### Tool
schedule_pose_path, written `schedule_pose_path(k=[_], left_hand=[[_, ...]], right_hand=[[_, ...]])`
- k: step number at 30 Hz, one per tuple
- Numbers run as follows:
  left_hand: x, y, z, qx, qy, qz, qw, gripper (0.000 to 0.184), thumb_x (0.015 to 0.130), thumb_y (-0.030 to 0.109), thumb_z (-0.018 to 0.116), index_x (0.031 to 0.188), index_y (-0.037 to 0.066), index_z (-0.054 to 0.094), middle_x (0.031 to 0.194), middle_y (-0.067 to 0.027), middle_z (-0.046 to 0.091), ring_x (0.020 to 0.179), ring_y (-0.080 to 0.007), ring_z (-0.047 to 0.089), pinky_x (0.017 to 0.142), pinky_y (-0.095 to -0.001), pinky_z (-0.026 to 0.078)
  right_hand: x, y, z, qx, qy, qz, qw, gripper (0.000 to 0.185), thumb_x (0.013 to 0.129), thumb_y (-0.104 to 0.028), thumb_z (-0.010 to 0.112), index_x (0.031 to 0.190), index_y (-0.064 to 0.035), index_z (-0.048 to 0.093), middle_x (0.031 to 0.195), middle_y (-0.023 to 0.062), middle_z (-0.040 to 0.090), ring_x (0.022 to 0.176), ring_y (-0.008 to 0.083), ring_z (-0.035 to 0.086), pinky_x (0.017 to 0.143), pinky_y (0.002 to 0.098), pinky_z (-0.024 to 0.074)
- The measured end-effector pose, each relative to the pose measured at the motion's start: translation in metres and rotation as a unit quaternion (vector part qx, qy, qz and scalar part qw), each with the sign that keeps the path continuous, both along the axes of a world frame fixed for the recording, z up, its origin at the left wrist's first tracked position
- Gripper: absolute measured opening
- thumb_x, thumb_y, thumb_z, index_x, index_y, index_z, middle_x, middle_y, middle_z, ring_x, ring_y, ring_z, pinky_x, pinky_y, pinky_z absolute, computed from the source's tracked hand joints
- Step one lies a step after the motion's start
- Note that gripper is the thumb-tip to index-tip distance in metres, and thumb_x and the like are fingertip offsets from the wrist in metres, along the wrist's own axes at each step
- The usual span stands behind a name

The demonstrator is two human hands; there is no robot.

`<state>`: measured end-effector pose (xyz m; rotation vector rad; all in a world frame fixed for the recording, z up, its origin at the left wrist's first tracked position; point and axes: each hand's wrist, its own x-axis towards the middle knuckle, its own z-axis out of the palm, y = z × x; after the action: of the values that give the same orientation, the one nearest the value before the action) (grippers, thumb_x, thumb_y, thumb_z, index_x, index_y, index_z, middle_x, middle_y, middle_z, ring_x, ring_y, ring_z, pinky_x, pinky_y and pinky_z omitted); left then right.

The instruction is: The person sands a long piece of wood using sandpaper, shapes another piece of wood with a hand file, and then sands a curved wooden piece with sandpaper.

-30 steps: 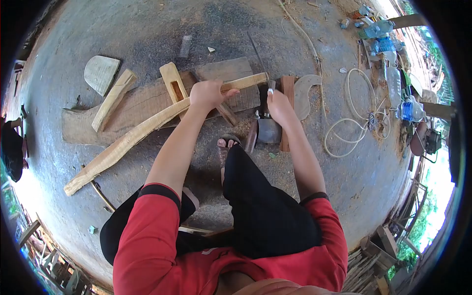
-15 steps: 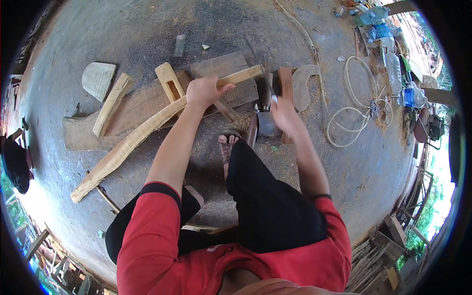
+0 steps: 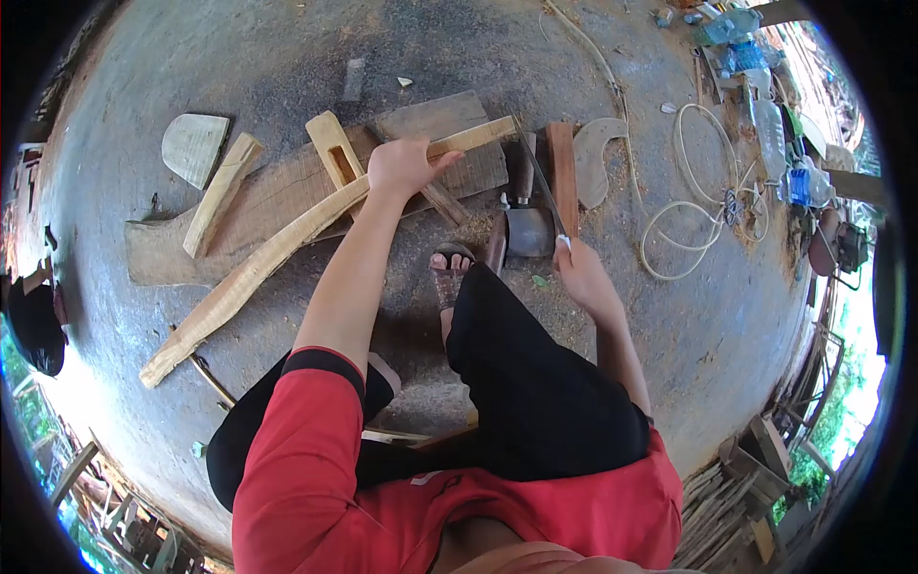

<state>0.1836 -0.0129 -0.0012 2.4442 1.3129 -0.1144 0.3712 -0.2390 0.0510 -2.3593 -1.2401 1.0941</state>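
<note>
My left hand [image 3: 400, 168] is closed around the upper part of a long curved piece of pale wood [image 3: 263, 271], holding it down across a thick plank [image 3: 273, 206]. My right hand [image 3: 586, 275], closed, grips the white handle of a long, thin, dark blade [image 3: 542, 179]. Whether that blade is a saw or a file, I cannot tell. Its far tip meets the right end of the curved wood. Under the curved piece lies a pale slotted wooden block [image 3: 334, 148]. Beside the blade are a reddish-brown wooden block [image 3: 562, 172] and a broad metal tool head [image 3: 529, 232].
A rounded board [image 3: 194, 150] and a short wood block [image 3: 221, 195] lie on the left. To the right are a C-shaped wooden piece [image 3: 598, 161], a coiled pale hose [image 3: 681, 206] and several plastic bottles [image 3: 768, 134]. My sandalled foot [image 3: 448, 273] rests near the plank.
My right hand has drawn back toward me and slightly right, pulling the blade so its tip now sits at the wood's end. My left hand keeps its hold.
</note>
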Motion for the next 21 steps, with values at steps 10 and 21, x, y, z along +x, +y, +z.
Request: schedule_pose_path(k=[10,21], left_hand=[[0.002,0.0,0.008,-0.009,0.009,0.003,1.0,0.068,0.075,0.07,0.04,0.081,0.007,0.064,0.076,-0.0131,0.065,0.075,-0.027,0.064,0.066,-0.038,0.05],[0.002,0.001,0.003,0.003,-0.001,0.006,1.0,0.07,0.073,0.072,0.04,0.079,0.007,0.063,0.074,-0.0136,0.065,0.074,-0.0291,0.063,0.064,-0.0381,0.051]], right_hand=[[0.012,0.154,-0.041,0.056,-0.1,0.082,0.99,0.034,0.09,-0.023,0.036,0.084,0.0061,0.053,0.08,0.0286,0.058,0.08,0.0451,0.054,0.072,0.0499,0.0429],[-0.011,-0.002,0.004,0.014,-0.054,-0.011,0.998,0.03,0.09,-0.022,0.037,0.082,0.0041,0.05,0.079,0.0295,0.055,0.081,0.0463,0.052,0.069,0.0504,0.0406]])
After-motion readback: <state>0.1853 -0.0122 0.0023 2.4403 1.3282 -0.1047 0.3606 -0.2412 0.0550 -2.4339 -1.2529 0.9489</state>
